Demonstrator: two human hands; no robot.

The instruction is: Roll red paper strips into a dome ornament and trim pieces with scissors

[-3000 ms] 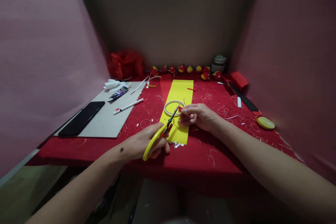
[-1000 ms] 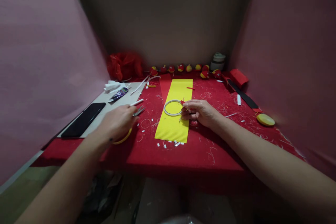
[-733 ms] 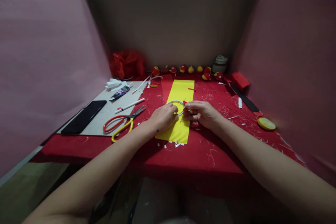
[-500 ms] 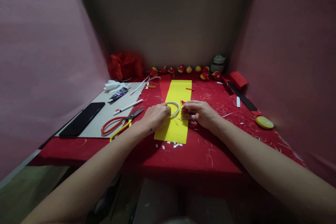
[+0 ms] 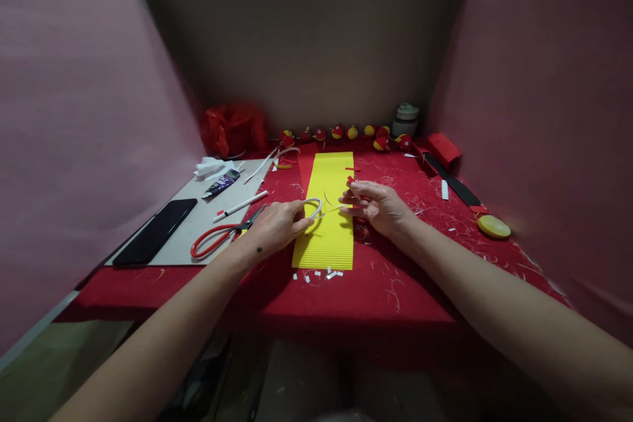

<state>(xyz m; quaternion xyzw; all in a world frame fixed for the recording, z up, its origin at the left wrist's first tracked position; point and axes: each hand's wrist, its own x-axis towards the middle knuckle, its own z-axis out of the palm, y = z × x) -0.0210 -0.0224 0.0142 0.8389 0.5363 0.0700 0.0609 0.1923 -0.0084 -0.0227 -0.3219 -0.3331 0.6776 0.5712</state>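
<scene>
My left hand (image 5: 281, 227) is closed on the edge of a thin white tape roll (image 5: 319, 211) and holds it tilted over the yellow corrugated sheet (image 5: 329, 175). A thin loose strand trails between the two hands. Across the sheet's right edge, my right hand (image 5: 378, 206) pinches a small red folded strip (image 5: 351, 180) at thumb and fingertips, its other fingers curled loosely below. Another small red strip (image 5: 352, 169) lies on the sheet's far right part. Scissors (image 5: 212, 241) with a red handle lie left of my left hand, partly covered by my forearm.
A grey board (image 5: 163, 244) carries a black phone (image 5: 155, 231), a glue tube (image 5: 221, 182) and a white pen (image 5: 241, 206). Several red-and-yellow balls (image 5: 337, 132) line the back, beside a jar (image 5: 406, 120). A yellow-ended black strap (image 5: 452, 179) lies right. White scraps (image 5: 331, 274) sit in front.
My left hand has drawn the tape roll left and tilted it, away from my right hand. The red strip has risen slightly in my right hand. The view has shifted a little.
</scene>
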